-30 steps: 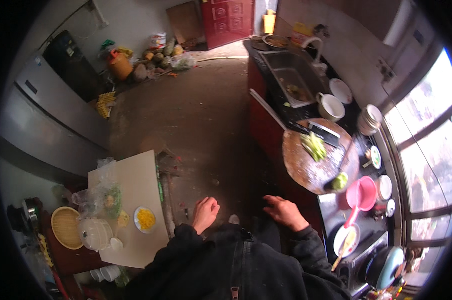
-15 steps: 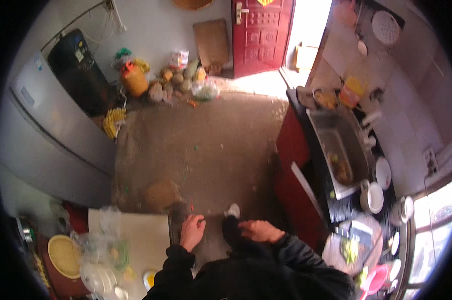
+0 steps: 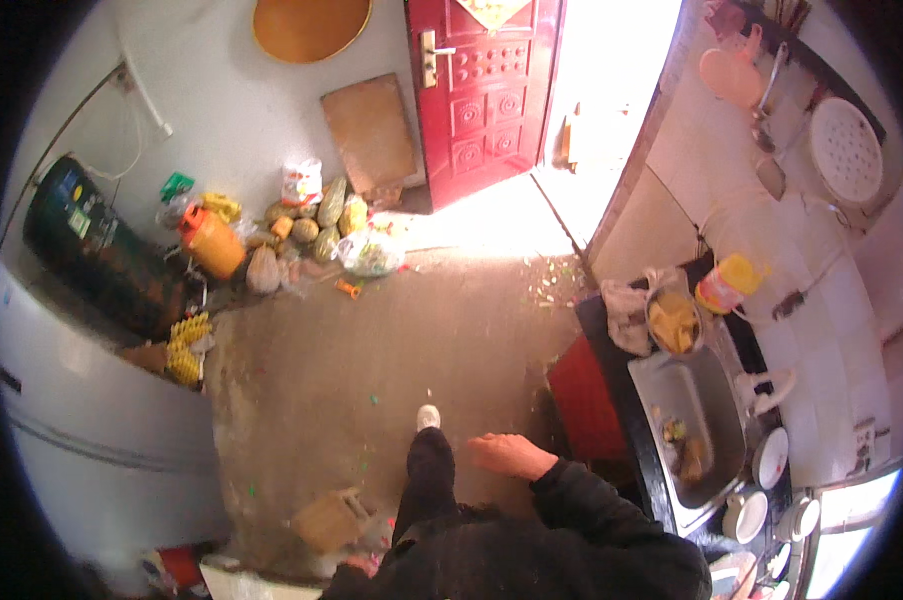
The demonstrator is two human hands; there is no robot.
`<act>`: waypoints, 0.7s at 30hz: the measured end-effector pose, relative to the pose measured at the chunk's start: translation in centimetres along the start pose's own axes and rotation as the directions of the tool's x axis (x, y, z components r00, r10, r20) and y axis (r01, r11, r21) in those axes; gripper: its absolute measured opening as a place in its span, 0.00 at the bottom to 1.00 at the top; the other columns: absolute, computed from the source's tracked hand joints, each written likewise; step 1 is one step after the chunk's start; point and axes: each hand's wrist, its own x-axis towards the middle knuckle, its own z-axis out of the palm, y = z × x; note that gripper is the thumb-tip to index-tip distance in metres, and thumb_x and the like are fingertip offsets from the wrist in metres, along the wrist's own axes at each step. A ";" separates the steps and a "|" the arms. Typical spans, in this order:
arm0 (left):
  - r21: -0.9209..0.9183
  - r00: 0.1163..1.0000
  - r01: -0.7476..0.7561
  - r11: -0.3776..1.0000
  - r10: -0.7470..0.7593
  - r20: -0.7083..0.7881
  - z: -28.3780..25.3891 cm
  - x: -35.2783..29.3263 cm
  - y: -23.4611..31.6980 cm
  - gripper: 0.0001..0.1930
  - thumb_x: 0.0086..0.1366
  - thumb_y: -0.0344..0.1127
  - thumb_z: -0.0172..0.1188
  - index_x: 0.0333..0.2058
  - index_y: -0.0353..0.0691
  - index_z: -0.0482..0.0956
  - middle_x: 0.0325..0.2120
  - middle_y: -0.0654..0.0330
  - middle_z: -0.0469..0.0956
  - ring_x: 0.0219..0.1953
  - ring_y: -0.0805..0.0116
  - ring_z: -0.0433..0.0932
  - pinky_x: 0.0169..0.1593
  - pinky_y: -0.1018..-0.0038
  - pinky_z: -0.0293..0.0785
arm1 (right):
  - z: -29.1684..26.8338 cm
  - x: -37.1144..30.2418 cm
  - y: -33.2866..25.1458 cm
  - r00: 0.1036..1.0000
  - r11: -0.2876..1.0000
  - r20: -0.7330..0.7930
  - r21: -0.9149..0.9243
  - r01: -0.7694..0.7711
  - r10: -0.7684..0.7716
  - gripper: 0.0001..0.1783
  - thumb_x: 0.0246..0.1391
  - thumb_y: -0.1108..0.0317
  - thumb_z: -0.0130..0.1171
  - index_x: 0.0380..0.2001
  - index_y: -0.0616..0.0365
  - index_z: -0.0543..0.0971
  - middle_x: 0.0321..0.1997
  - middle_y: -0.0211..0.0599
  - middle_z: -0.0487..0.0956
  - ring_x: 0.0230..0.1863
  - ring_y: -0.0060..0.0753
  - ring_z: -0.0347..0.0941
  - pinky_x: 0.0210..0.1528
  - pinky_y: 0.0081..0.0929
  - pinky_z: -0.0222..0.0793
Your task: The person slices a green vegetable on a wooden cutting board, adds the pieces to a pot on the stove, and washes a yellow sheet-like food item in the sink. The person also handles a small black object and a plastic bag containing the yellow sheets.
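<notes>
My right hand (image 3: 512, 456) hangs in front of my body, over the floor, with its fingers loosely bent and nothing in them. It is nearest to the red-fronted counter (image 3: 584, 400) with the steel sink (image 3: 710, 405), but apart from it. Low in the view, my left hand (image 3: 360, 566) shows only in part beside my dark jacket; its fingers are hidden. Near it on the floor stands a small wooden stool (image 3: 330, 522). A white shoe (image 3: 428, 416) of mine is out ahead.
A red door (image 3: 487, 110) stands ajar onto bright daylight. Along the far wall are a wooden board (image 3: 370, 135), several pumpkins (image 3: 317, 222) and an orange gas cylinder (image 3: 214, 245). A grey refrigerator (image 3: 122, 420) lines the left side. Beyond the sink sits a bowl (image 3: 674, 322) of yellow pieces.
I have moved forward: the door, sink and pumpkins appear nearer, and the table at left has slid down out of view. My left hand has dropped low; a shoe now shows farther ahead.
</notes>
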 end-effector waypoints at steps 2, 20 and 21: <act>0.091 0.994 0.027 0.995 -0.036 0.099 -2.9 5.8 1.2 0.20 0.56 0.51 0.62 0.37 0.40 0.85 0.35 0.48 0.83 0.38 0.53 0.82 0.43 0.59 0.78 | -2.5 4.8 2.8 0.999 0.998 0.001 -0.040 -0.053 0.053 0.21 0.60 0.56 0.55 0.54 0.52 0.74 0.44 0.48 0.81 0.45 0.54 0.79 0.44 0.48 0.77; -0.383 0.742 -0.670 0.636 0.568 -0.355 -44.4 52.5 79.0 0.12 0.67 0.39 0.57 0.37 0.36 0.81 0.23 0.60 0.81 0.22 0.69 0.80 0.28 0.70 0.75 | -34.4 25.5 32.6 0.865 0.883 -0.314 0.394 -0.257 0.392 0.20 0.62 0.60 0.58 0.55 0.54 0.75 0.48 0.50 0.80 0.50 0.53 0.77 0.51 0.42 0.74; -0.403 0.805 -0.592 0.698 0.537 -0.252 -44.5 53.5 82.9 0.13 0.68 0.40 0.57 0.37 0.35 0.81 0.23 0.59 0.81 0.23 0.69 0.81 0.30 0.70 0.75 | -36.9 27.0 35.3 0.860 0.846 -0.236 0.416 -0.332 0.454 0.20 0.62 0.60 0.58 0.55 0.54 0.75 0.48 0.49 0.80 0.49 0.53 0.77 0.51 0.41 0.74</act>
